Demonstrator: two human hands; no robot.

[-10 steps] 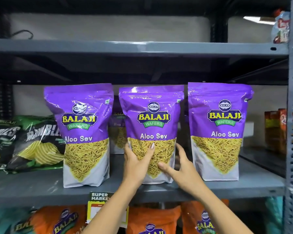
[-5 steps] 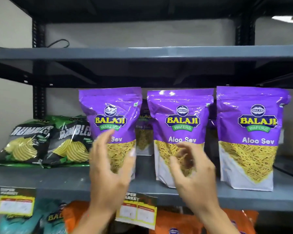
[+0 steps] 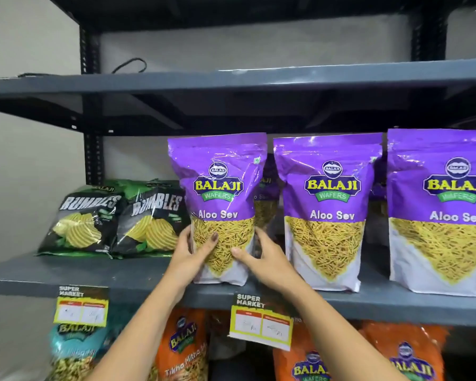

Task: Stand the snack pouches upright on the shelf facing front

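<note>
On the middle shelf (image 3: 121, 273): we have the leftmost purple pouch (image 3: 220, 204) upright, label to the front, its base near the shelf's front lip.
Left hand (image 3: 188, 254): our fingers wrap the pouch's left edge, thumb laid across the clear window, holding it.
Right hand (image 3: 261, 257): our fingers close round the right edge, thumb on the front low down, holding the same pouch.
Doing it well: we judge the grip should stay low and light, so the base can spread flat; squeezing higher would crumple the front and tip the top.
Squaring: we would turn the base until the face lines up with the middle pouch (image 3: 329, 213) and the right pouch (image 3: 440, 213).
Left side: the black chip bags (image 3: 116, 218) lean just beside our pouch, so sliding that way is tight.
Right side: a gap to the middle pouch gives some room; another purple pouch shows behind in it.
Front edge: little shelf remains ahead of the base, above the price tag (image 3: 261, 323), so we would push back, not pull.
Overhead: open space shows below the upper shelf (image 3: 231, 81).
</note>
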